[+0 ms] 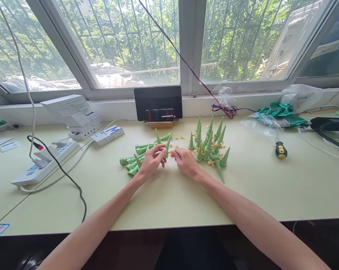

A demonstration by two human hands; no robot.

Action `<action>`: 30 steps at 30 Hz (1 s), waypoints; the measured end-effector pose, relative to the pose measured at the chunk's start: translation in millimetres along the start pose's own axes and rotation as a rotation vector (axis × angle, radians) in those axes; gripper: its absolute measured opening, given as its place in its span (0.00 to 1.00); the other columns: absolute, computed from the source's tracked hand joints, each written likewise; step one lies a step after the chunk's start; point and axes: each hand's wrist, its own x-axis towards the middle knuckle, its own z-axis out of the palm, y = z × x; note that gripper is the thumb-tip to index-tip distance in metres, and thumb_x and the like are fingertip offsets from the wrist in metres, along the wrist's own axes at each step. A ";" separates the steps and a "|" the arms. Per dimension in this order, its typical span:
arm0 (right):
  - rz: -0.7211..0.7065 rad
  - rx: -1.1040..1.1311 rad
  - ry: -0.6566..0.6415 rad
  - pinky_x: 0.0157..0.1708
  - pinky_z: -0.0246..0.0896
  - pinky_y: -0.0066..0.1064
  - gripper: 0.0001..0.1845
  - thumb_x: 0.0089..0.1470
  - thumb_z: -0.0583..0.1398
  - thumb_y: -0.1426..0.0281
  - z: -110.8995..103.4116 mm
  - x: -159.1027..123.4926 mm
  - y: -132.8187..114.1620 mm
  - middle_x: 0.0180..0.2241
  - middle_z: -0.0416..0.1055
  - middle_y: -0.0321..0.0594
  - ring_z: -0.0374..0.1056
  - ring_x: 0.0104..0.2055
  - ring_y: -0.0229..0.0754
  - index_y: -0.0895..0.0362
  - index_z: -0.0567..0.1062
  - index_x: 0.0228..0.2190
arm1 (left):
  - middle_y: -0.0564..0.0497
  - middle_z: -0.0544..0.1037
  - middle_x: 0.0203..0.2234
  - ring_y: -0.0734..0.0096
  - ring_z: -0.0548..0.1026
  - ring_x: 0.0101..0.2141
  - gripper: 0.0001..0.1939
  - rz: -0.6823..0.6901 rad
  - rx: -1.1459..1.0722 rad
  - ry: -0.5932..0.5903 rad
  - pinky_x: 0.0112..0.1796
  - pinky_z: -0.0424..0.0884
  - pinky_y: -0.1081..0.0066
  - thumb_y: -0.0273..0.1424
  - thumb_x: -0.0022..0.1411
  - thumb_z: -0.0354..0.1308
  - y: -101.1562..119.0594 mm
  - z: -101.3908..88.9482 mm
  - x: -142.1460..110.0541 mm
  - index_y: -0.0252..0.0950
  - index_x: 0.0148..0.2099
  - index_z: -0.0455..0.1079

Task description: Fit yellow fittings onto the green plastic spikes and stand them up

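Note:
Between the thumb and fingers of my left hand [151, 160] is a green cone-shaped plant watering spike [168, 142], its point up. My right hand [186, 162] is closed in a pinch just right of it, at a small yellow valve [170, 153] mostly covered by the fingertips. Under and beside my left hand lie several green spikes [133, 165], most on their sides. To the right of my right hand several green spikes with yellow valves [208, 148] stand crowded together, one lying with its tip toward me. Loose yellow valves [182, 137] lie behind my hands.
At the back, a phone [160, 115] leans against a dark tablet [158, 95]. On the left are a power strip [50, 161], stacked white boxes [73, 114] and cables. A screwdriver [281, 150], plastic bags [287, 112] and black headphones [330, 129] lie right.

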 end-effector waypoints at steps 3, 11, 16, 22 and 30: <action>0.010 0.020 0.023 0.30 0.55 0.27 0.16 0.65 0.51 0.61 0.4 -0.1 0.1 0.29 0.72 0.38 0.63 0.28 0.37 0.56 0.71 0.30 | 0.46 0.75 0.38 0.75 0.72 0.22 0.20 -0.017 -0.024 0.010 0.20 0.72 0.71 0.44 0.58 0.61 1.2 -0.4 0.8 0.34 0.46 0.72; -0.033 0.014 0.045 0.34 0.60 0.29 0.11 0.63 0.55 0.65 1.8 0.1 4.5 0.39 0.73 0.42 0.68 0.34 0.39 0.56 0.72 0.43 | 0.44 0.75 0.39 0.76 0.71 0.22 0.21 -0.046 -0.046 0.025 0.20 0.71 0.71 0.44 0.58 0.62 4.5 0.4 0.0 0.33 0.47 0.72; -0.048 -0.018 0.033 0.36 0.58 0.29 0.09 0.63 0.54 0.67 0.9 1.3 3.7 0.35 0.72 0.40 0.65 0.32 0.38 0.56 0.73 0.38 | 0.46 0.75 0.37 0.77 0.71 0.20 0.21 -0.061 -0.053 0.020 0.20 0.70 0.70 0.43 0.57 0.62 3.9 0.5 -0.2 0.33 0.46 0.72; -0.063 -0.029 0.015 0.33 0.55 0.29 0.12 0.64 0.52 0.68 -0.9 1.0 0.9 0.30 0.69 0.39 0.62 0.31 0.39 0.56 0.70 0.30 | 0.48 0.74 0.32 0.76 0.71 0.19 0.20 -0.071 -0.028 -0.013 0.19 0.70 0.70 0.43 0.58 0.62 3.9 -0.1 -0.7 0.33 0.46 0.72; -0.053 0.011 -0.028 0.32 0.55 0.28 0.16 0.64 0.50 0.70 1.2 0.0 2.3 0.26 0.67 0.37 0.60 0.28 0.38 0.55 0.65 0.24 | 0.47 0.75 0.34 0.75 0.72 0.20 0.22 -0.039 -0.021 -0.023 0.20 0.71 0.69 0.44 0.57 0.62 3.2 -0.5 -1.1 0.33 0.47 0.71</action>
